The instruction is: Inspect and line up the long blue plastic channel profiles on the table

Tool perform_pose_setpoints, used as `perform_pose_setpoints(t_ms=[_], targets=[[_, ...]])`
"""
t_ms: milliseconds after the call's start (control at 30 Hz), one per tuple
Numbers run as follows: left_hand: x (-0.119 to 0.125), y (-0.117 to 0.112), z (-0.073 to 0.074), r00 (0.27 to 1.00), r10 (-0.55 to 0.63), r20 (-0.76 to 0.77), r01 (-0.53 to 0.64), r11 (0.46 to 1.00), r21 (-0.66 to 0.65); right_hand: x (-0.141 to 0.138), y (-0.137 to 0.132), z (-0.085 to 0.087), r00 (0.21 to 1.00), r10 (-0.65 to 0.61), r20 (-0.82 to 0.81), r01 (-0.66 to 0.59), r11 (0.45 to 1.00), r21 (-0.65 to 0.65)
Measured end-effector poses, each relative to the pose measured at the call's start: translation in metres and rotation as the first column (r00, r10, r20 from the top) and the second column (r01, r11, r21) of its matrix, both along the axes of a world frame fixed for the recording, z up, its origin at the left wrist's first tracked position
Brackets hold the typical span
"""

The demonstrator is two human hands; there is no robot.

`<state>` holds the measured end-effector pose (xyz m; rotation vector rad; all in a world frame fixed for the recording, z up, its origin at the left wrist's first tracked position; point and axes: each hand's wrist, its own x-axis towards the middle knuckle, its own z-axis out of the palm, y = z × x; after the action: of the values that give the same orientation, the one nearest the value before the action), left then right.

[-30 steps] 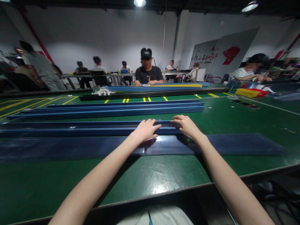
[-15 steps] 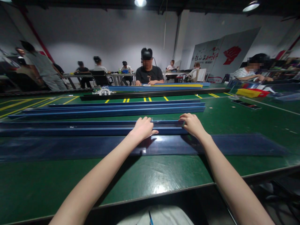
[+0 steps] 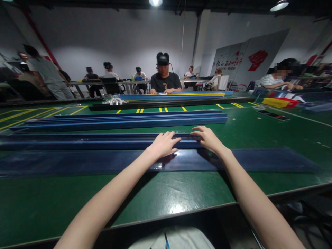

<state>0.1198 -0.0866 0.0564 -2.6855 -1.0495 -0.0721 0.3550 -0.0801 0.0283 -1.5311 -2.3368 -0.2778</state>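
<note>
A long blue channel-shaped strip (image 3: 77, 143) lies crosswise in front of me on the green table. My left hand (image 3: 164, 143) rests over it near its right part, fingers spread. My right hand (image 3: 207, 138) is at the strip's right end, fingertips apart and reaching toward the left. Neither hand is closed round the strip; whether the fingertips press on it I cannot tell. Nearer to me, under my wrists, a wide clear bluish plastic sheet (image 3: 254, 160) lies flat, longer to the right than the strip.
Several blue strips (image 3: 124, 121) lie farther back, then a long black bar (image 3: 160, 103). A co-worker (image 3: 166, 81) sits opposite, hands near blue and yellow strips (image 3: 202, 94). At the right are a phone (image 3: 273, 115) and a yellow-and-red bin (image 3: 278, 102). The table's front edge (image 3: 176, 215) runs before me.
My left hand has shifted a little right and its fingers have spread. My right hand has slid slightly left, fingers loosening, so the hands are closer together. The strips look unmoved.
</note>
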Motion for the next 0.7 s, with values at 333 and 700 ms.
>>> perform_pose_setpoints(t_ms=[333,700], targets=[[-0.002,0.001,0.012,0.998,0.068,-0.006,-0.068,0.997,-0.039,0.009,-0.002,0.005,0.988,-0.142,0.056,0.137,0.988,0.075],[-0.001,0.001,0.010,0.996,0.090,0.025,-0.091,0.994,0.068,0.010,0.000,0.003,0.985,-0.163,0.048,0.160,0.985,0.070]])
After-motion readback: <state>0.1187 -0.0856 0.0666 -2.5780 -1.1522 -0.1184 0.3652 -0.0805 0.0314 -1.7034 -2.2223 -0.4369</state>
